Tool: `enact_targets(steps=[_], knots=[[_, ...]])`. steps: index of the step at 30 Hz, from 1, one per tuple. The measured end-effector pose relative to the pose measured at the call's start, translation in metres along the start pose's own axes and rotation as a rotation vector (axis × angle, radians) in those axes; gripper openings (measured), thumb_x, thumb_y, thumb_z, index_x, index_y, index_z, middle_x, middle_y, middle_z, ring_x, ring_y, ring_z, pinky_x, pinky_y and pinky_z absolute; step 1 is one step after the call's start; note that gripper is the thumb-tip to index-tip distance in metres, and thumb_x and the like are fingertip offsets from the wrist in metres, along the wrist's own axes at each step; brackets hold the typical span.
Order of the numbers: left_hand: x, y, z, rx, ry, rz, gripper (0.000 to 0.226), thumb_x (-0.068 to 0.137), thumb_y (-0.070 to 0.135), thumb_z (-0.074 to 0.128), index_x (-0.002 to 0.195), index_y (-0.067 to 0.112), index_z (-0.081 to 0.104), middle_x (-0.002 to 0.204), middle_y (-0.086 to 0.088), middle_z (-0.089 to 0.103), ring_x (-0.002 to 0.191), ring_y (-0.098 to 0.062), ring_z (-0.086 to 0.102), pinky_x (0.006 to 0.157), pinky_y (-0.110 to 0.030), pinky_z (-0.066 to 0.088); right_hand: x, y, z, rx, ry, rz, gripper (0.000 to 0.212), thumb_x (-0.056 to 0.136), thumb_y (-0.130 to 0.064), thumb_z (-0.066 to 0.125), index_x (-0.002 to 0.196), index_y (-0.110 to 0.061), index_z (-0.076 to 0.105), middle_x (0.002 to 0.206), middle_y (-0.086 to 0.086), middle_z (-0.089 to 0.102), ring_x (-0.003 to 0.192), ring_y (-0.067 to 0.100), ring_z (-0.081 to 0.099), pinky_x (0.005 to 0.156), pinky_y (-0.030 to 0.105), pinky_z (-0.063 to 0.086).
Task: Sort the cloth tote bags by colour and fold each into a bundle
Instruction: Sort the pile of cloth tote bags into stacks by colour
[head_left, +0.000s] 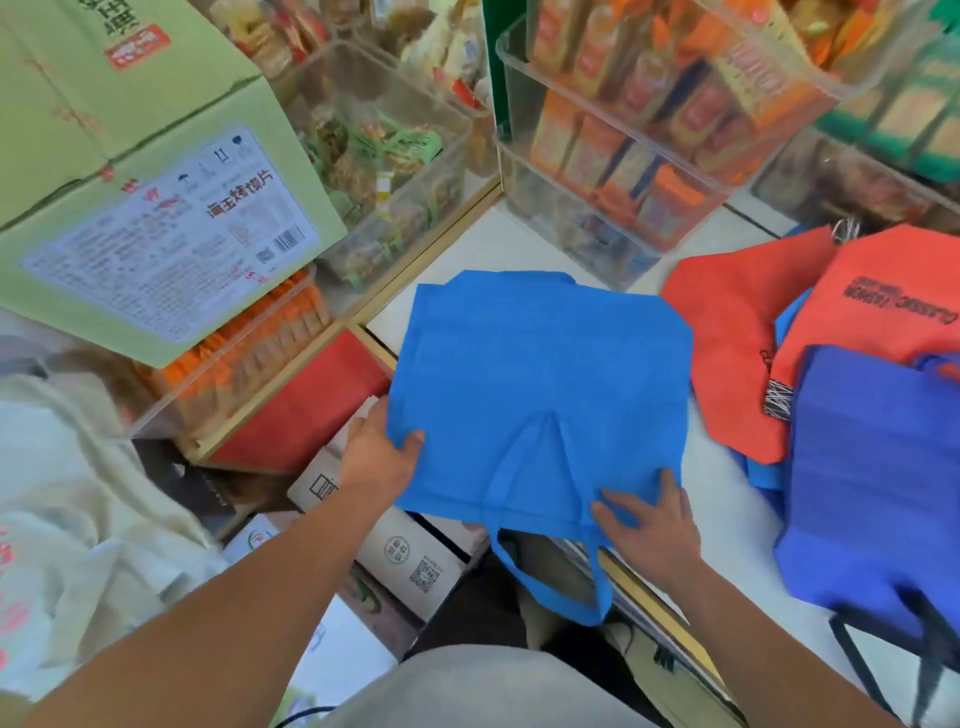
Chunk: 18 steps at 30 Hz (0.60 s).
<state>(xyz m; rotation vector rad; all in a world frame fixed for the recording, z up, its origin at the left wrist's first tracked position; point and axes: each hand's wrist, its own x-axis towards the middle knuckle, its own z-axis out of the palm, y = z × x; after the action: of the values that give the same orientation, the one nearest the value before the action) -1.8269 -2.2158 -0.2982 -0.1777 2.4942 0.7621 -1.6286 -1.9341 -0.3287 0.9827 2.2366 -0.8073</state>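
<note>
**Head view**

1. Light blue tote bag (540, 395). It is spread flat at the front corner of the white table (493, 244), with its mouth edge toward the person and overhanging. One handle loop (550, 582) dangles off the table edge. The other handle lies back on the panel as a narrow triangle.
2. Left hand (376, 460). It pinches the bag's left edge, thumb on top and fingers tucked beneath the cloth.
3. Right hand (652, 525). Its fingers are apart and straight, pressed flat on the near right corner. It clamps nothing.
4. Unsorted heap, just to the right of the bag. It holds red-orange bags (737, 332), with a dark blue bag (872, 467) lying over their near side.

**Step in hand, as I judge it:** flattening the bag before the first fold. To do it well:
- Lay the dangling loop onto the panel first.
- Keep the right palm down as an anchor.
- Carry the pinched left edge straight across until the sides meet.
- Smooth the crease before folding again.

The cloth looks stiff, so it would probably spring open unless it is pressed.

**Writing**
- Green carton (130, 130), upper left. Its white label (171, 249) reads 海玉烤馍片 beside a barcode. The fine print is unreadable.
- Red-orange bags. One carries black print, upside down from here. "CLASSIC" is legible and the rest is blurred.
- Small box (415, 561) below the table edge. It shows a QR code, with text too small to read.
- Clear bins (623, 156) behind. They hold packaged snacks whose labels are blurred.
</note>
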Motion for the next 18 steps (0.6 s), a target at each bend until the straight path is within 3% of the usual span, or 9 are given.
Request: enact_targets(steps=[3, 5, 7, 9, 12, 14, 18], knots=[[0.016, 0.011, -0.016, -0.001, 0.019, 0.069, 0.065, 0.097, 0.022, 0.059, 0.156, 0.025, 0.032, 0.144, -0.007, 0.051, 0.119, -0.031, 0.058, 0.083, -0.036, 0.051, -0.009, -0.013, 0.011, 0.087, 0.118, -0.131, 0.042, 0.083, -0.074, 0.051, 0.115, -0.052, 0.068, 0.164, 0.002, 0.019, 0.154, 0.028, 0.015, 0.124, 0.046, 0.016], [0.031, 0.021, -0.031, 0.061, 0.083, 0.101, 0.060, 0.098, 0.021, 0.053, 0.153, 0.029, 0.031, 0.136, -0.007, 0.058, 0.111, -0.033, 0.061, 0.082, -0.041, 0.054, -0.011, -0.021, 0.009, 0.230, 0.209, -0.138, 0.039, 0.090, -0.057, 0.062, 0.124, -0.038, 0.069, 0.162, 0.009, 0.020, 0.151, 0.033, 0.021, 0.123, 0.047, 0.020], [0.044, 0.031, -0.047, 0.289, 0.164, 0.127, 0.062, 0.098, 0.029, 0.052, 0.154, 0.031, 0.025, 0.143, -0.007, 0.051, 0.124, -0.033, 0.054, 0.098, -0.051, 0.048, -0.009, -0.029, -0.002, 0.324, 0.137, -0.024, 0.044, 0.096, -0.048, 0.061, 0.138, -0.037, 0.058, 0.166, 0.007, 0.009, 0.152, 0.032, 0.014, 0.124, 0.045, 0.019], [0.048, 0.036, -0.053, 0.477, 0.192, 0.187, 0.064, 0.098, 0.037, 0.053, 0.155, 0.026, 0.026, 0.158, -0.006, 0.034, 0.142, -0.033, 0.036, 0.114, -0.054, 0.032, -0.002, -0.032, -0.008, 0.303, 0.105, 0.046, 0.051, 0.097, -0.052, 0.057, 0.145, -0.038, 0.051, 0.166, 0.007, 0.012, 0.152, 0.032, 0.015, 0.123, 0.045, 0.021], [0.030, 0.035, -0.039, 0.559, 0.153, 0.334, 0.058, 0.097, 0.040, 0.053, 0.151, 0.021, 0.039, 0.160, -0.009, 0.031, 0.147, -0.032, 0.027, 0.120, -0.052, 0.022, 0.003, -0.043, -0.004, 0.303, 0.087, 0.073, 0.055, 0.095, -0.054, 0.056, 0.147, -0.040, 0.046, 0.156, 0.004, 0.023, 0.143, 0.032, 0.031, 0.119, 0.046, 0.031], [0.009, 0.027, -0.018, 0.557, 0.086, 0.392, 0.056, 0.098, 0.042, 0.052, 0.149, 0.022, 0.043, 0.163, -0.008, 0.027, 0.150, -0.031, 0.021, 0.121, -0.053, 0.018, 0.003, -0.049, 0.005, 0.376, 0.069, 0.079, 0.058, 0.094, -0.050, 0.060, 0.149, -0.037, 0.045, 0.140, -0.003, 0.026, 0.125, 0.025, 0.045, 0.113, 0.046, 0.039], [-0.021, 0.010, 0.018, 0.538, -0.087, 0.326, 0.058, 0.101, 0.050, 0.044, 0.153, 0.027, 0.036, 0.168, -0.001, 0.015, 0.155, -0.028, 0.004, 0.124, -0.056, 0.005, -0.002, -0.057, 0.016, 0.412, 0.063, 0.102, 0.061, 0.096, -0.040, 0.062, 0.152, -0.029, 0.042, 0.127, 0.003, 0.030, 0.100, 0.021, 0.048, 0.103, 0.037, 0.044]])
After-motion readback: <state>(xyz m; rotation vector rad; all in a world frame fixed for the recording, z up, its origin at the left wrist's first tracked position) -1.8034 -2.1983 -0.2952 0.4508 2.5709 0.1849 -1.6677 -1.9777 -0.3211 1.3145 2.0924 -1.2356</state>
